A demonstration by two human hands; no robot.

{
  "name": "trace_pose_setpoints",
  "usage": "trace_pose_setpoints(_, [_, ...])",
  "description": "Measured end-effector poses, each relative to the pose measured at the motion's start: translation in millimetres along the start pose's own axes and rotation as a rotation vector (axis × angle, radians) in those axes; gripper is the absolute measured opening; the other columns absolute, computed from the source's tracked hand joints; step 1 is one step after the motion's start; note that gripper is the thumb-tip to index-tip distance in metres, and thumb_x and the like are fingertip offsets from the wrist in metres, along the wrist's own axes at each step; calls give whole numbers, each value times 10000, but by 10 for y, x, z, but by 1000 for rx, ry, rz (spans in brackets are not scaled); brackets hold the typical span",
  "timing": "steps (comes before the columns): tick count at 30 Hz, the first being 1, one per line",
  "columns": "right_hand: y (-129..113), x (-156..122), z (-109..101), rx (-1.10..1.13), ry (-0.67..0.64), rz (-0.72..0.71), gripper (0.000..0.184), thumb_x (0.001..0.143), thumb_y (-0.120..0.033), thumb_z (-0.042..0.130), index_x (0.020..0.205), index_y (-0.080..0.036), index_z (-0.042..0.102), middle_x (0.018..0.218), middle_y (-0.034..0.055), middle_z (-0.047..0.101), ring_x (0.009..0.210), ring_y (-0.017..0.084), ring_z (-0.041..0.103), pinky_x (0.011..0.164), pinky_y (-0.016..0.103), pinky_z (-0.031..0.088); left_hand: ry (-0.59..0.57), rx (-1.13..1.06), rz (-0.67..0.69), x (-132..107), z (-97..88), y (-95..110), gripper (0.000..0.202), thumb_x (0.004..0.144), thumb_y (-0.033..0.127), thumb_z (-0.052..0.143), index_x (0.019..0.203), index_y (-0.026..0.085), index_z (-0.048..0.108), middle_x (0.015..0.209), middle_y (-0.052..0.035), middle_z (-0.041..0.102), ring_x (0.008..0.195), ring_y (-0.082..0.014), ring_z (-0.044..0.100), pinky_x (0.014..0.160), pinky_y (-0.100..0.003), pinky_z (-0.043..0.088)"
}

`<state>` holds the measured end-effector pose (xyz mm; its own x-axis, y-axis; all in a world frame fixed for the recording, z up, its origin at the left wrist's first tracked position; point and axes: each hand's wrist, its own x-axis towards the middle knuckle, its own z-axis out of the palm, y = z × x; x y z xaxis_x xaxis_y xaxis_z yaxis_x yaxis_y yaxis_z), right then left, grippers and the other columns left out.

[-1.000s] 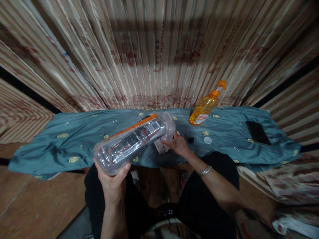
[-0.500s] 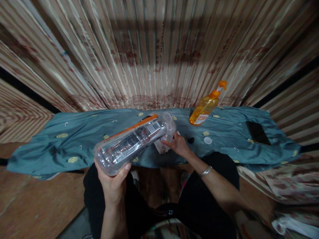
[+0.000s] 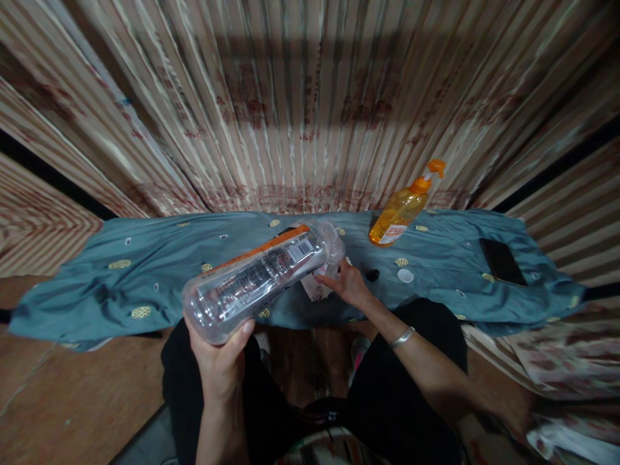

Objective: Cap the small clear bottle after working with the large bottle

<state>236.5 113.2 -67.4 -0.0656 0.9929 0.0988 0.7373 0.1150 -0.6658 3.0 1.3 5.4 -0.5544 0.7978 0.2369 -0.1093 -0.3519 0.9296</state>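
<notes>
A large clear plastic bottle (image 3: 252, 284) with an orange-edged printed label lies tilted across the front of the bench, its narrower end up to the right. My left hand (image 3: 220, 349) is wrapped round its base from below, thumb on the near side. Closed at the bottle's neck end is my right hand (image 3: 346, 283), which wears a silver bangle; its far fingers are partly hidden. Just under that neck end shows a white packet or paper with reddish print (image 3: 314, 289); whether the right hand touches it I cannot tell.
A blue-green cloth (image 3: 121, 290) covers the bench. On it stand or lie an orange pump bottle (image 3: 397, 213), a small black object (image 3: 372, 275), a white round cap (image 3: 405, 276) and a black phone (image 3: 502, 261). Pleated curtains (image 3: 310, 116) hang behind and at both sides.
Almost nothing differs. The view has shifted very slightly, and both hands keep their places on the clear bottle.
</notes>
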Motion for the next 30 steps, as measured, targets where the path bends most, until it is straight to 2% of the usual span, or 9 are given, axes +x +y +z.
trace_pose_setpoints(7, [26,-3,21,9,23,-4,548,770,-344,786,1220,-145,546,991,122,754,896,299,741,731,350,564,-13,-9,14,9,-9,-6,820,579,234,889,1321,187,544,1224,-112,631,1148,-298,626,1081,-524,431])
trace_pose_setpoints(20, [55,-18,37,29,54,2,563,759,-436,788,1200,-162,568,979,106,752,876,282,739,737,358,576,-14,6,1,31,-53,-29,834,582,261,891,1334,197,534,1218,-108,636,1064,-269,654,1025,-479,479])
trace_pose_setpoints(26, [90,-22,61,53,51,-15,573,764,-411,773,1222,-144,555,980,129,750,891,308,737,760,419,588,-31,13,6,33,-73,-45,852,589,239,887,1359,207,522,1233,-105,629,1139,-289,631,1055,-479,458])
trace_pose_setpoints(30, [86,-24,55,73,57,-19,531,769,-405,768,1209,-185,567,1011,122,752,926,312,735,795,433,591,-26,-1,5,29,-68,-43,888,580,240,899,1379,201,512,1238,-116,631,1121,-291,641,1039,-472,468])
